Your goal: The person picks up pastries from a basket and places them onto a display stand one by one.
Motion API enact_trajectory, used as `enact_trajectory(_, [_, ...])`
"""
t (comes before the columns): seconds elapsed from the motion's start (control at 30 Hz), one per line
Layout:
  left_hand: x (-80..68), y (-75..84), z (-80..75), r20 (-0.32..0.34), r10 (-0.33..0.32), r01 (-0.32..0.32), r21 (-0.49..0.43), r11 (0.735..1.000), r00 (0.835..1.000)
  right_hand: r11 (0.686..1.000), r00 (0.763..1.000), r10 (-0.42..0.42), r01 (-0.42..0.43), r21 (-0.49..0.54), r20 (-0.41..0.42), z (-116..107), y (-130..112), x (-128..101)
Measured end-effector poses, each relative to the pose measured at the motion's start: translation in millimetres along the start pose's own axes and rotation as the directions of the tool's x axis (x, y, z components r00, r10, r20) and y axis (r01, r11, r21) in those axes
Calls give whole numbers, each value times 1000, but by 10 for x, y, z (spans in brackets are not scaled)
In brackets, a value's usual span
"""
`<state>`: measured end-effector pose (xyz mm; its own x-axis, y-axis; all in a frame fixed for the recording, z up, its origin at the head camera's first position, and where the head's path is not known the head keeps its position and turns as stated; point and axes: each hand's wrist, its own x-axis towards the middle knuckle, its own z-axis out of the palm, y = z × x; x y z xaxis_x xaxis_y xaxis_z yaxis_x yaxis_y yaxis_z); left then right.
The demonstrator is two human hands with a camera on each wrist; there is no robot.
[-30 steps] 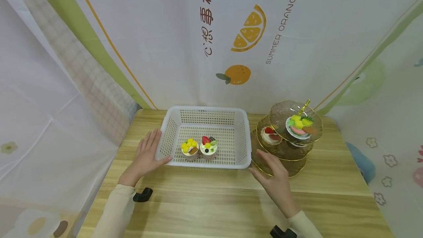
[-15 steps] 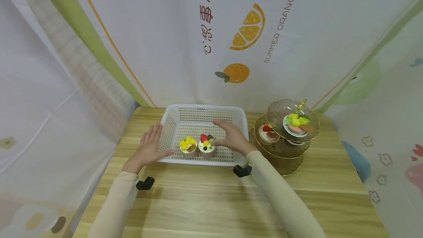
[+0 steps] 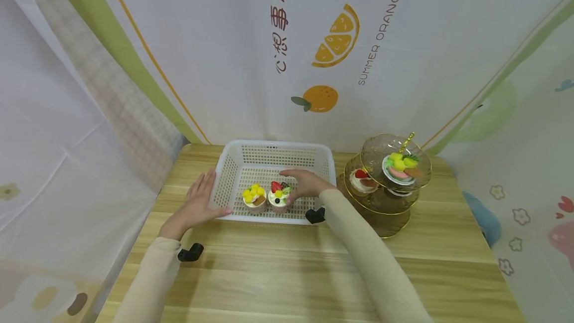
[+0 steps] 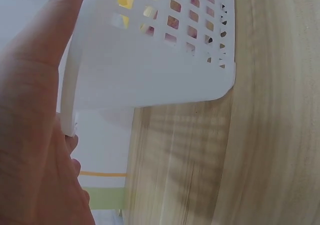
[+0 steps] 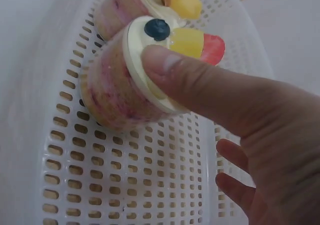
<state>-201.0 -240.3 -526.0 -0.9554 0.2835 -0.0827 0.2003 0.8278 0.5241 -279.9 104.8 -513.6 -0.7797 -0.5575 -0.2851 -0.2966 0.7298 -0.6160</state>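
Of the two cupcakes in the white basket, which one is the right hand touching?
The right hand touches the strawberry-and-blueberry cupcake, its thumb on the cream rim. The yellow-fruit cupcake beside it, nearer the left hand, is untouched.

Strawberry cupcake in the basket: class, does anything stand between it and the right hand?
Nothing visible does. The right hand already touches the strawberry cupcake, thumb on its cream top, inside the white basket.

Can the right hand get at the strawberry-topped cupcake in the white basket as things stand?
Likely yes. The right hand is already inside the open-topped basket, thumb on the cupcake; nothing lies between them.
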Motion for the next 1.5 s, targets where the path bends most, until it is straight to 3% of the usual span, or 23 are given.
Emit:
enact_trajectory(0.23, [-68, -5, 21, -22, 2, -3, -20, 1000, 1000, 999, 997, 36, -38, 27, 67, 61, -48, 40])
enact_trajectory(0.7, [-57, 0, 19, -14, -14, 14, -20, 1000, 1000, 996, 993, 92, -90, -17, 80, 129, -24, 96])
enact_trajectory(1.1, [-76, 29, 19, -13, -17, 17, -27, 999, 1000, 996, 995, 94, -94, 3, 15, 147, 74, 112])
enact_trajectory(1.3, [-76, 25, 21, -15, -17, 17, -26, 1000, 1000, 987, 992, 121, -118, 112, -20, 154, 110, 97])
enact_trajectory(1.5, [-62, 16, 24, -15, -19, 18, -24, 1000, 1000, 970, 986, 109, -77, 231, -129, 97, 74, 93])
